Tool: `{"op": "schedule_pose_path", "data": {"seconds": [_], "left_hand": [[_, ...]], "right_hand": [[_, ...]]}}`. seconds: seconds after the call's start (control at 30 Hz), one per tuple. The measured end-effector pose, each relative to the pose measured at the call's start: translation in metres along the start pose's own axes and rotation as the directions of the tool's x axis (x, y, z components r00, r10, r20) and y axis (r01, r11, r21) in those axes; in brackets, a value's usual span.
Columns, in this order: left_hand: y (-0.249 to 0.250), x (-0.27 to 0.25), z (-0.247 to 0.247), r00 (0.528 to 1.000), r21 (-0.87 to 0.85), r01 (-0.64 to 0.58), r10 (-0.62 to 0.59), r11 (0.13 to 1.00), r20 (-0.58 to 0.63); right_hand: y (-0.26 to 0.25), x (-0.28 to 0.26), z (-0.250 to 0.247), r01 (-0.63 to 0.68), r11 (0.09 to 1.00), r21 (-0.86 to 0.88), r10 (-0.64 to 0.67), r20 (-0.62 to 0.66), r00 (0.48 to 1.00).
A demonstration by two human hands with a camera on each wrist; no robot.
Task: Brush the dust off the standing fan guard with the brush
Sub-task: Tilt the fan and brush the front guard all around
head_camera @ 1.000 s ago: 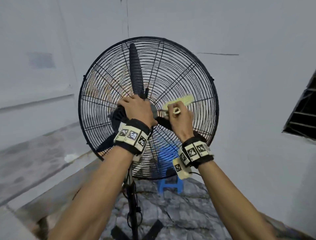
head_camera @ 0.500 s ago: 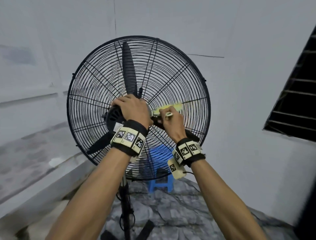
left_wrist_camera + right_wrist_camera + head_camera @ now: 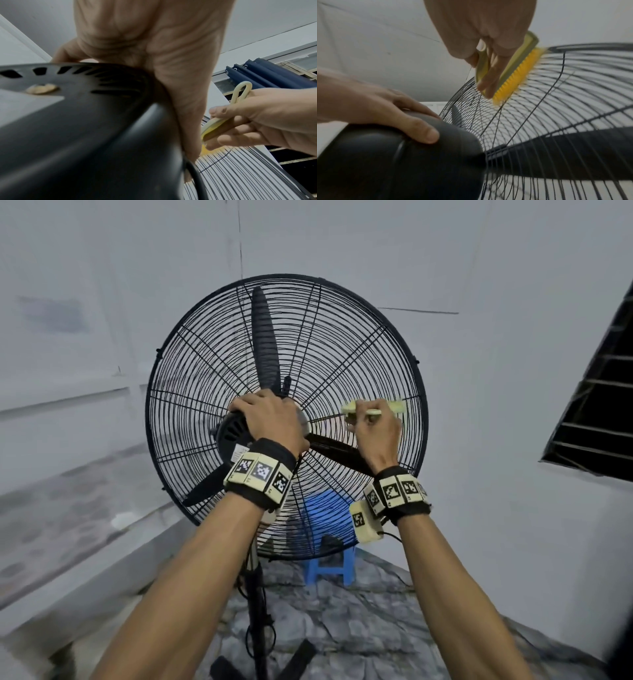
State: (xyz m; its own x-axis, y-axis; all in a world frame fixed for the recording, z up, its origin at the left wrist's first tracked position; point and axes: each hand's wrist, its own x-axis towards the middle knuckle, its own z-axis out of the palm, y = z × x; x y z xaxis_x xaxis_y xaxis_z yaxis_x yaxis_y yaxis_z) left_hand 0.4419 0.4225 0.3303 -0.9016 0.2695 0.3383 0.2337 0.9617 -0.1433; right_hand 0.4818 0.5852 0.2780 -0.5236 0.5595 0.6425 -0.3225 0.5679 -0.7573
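My left hand (image 3: 270, 419) grips the top of the black motor housing (image 3: 229, 434) behind the fan guard (image 3: 202, 405), fingers curled over it. Just right of that housing, my right hand (image 3: 375, 434) holds the brush (image 3: 516, 76), yellow bristles touching the guard wires.

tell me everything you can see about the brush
The brush is a small hand scrubbing brush, plastic by the look: a pale yellow-green back, short bright yellow bristles along one face, and a cream loop grip arching over the back. The right hand holds it, fingers curled through the grip. It lies roughly level, bristles pressed against the wires of the black fan guard, right of the motor housing and just above a blade. Its edges look slightly blurred.
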Motion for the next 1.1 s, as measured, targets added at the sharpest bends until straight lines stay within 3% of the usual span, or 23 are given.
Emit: {"op": "schedule_pose_path", "data": {"seconds": [0.07, 0.13, 0.23, 0.3, 0.4, 0.47, 0.57, 0.63, 0.7, 0.77, 0.8, 0.83, 0.9, 0.97, 1.03, 1.1], "left_hand": [[-0.001, -0.001, 0.000, 1.000, 0.010, 0.000, 0.000, 1.000, -0.010], [-0.003, -0.001, 0.002, 1.000, 0.023, 0.001, 0.000, 1.000, -0.023], [-0.003, 0.000, 0.002, 1.000, 0.032, 0.004, -0.003, 0.999, -0.017], [-0.001, 0.000, 0.002, 1.000, 0.028, 0.010, -0.009, 1.000, -0.007], [0.001, 0.001, 0.002, 1.000, 0.031, 0.010, -0.009, 0.999, -0.016], [-0.001, 0.002, 0.002, 1.000, 0.037, 0.014, -0.013, 0.999, -0.022], [-0.002, 0.002, 0.002, 1.000, 0.037, 0.026, -0.025, 0.999, -0.016], [0.000, 0.002, 0.001, 0.999, 0.033, 0.032, -0.032, 0.999, -0.007], [0.003, 0.001, 0.000, 1.000, 0.029, 0.030, -0.030, 0.999, -0.002], [0.002, 0.001, 0.000, 1.000, 0.027, 0.025, -0.025, 0.999, -0.008], [0.001, 0.001, 0.001, 1.000, 0.026, 0.021, -0.021, 0.999, -0.015], [-0.001, 0.001, 0.002, 1.000, 0.025, 0.018, -0.018, 1.000, -0.022], [-0.005, 0.000, 0.003, 0.999, 0.021, 0.021, -0.021, 1.000, -0.026], [-0.004, -0.001, 0.002, 0.999, 0.019, 0.026, -0.025, 0.999, -0.019], [0.000, -0.003, 0.000, 1.000, 0.016, 0.023, -0.023, 1.000, -0.012], [0.001, -0.004, -0.002, 1.000, 0.002, 0.017, -0.017, 1.000, -0.013]], "right_hand": [[0.003, -0.004, -0.001, 0.045, 0.998, -0.036, -0.037, 0.183, 0.982], [0.007, -0.005, -0.009, 0.047, 0.998, -0.044, -0.036, 0.228, 0.973], [0.011, 0.006, -0.028, 0.018, 1.000, 0.018, -0.017, -0.026, 1.000], [0.009, 0.009, -0.031, 0.020, 0.998, 0.060, -0.016, -0.059, 0.998], [0.018, 0.001, -0.023, 0.065, 0.996, -0.060, -0.054, 0.175, 0.983], [0.020, 0.000, -0.029, 0.066, 0.993, -0.096, -0.042, 0.231, 0.972], [0.012, 0.015, -0.047, -0.066, 0.994, 0.085, 0.068, -0.025, 0.997], [0.004, 0.016, -0.044, -0.099, 0.985, 0.143, 0.113, -0.088, 0.990], [0.001, 0.005, -0.025, -0.070, 0.997, 0.027, 0.068, 0.065, 0.996], [0.004, -0.006, -0.012, -0.055, 0.998, -0.035, 0.063, 0.266, 0.962], [0.005, -0.007, -0.013, -0.054, 0.998, -0.025, 0.059, 0.298, 0.953], [0.005, -0.005, -0.018, -0.058, 0.998, 0.007, 0.054, 0.271, 0.961], [0.007, 0.006, -0.031, -0.103, 0.988, 0.116, 0.095, 0.079, 0.992], [0.005, 0.009, -0.036, -0.101, 0.973, 0.208, 0.121, -0.085, 0.989], [0.003, 0.000, -0.028, -0.075, 0.986, 0.148, 0.075, 0.006, 0.997], [0.004, -0.013, -0.022, -0.068, 0.996, 0.052, 0.052, 0.262, 0.964]]}}
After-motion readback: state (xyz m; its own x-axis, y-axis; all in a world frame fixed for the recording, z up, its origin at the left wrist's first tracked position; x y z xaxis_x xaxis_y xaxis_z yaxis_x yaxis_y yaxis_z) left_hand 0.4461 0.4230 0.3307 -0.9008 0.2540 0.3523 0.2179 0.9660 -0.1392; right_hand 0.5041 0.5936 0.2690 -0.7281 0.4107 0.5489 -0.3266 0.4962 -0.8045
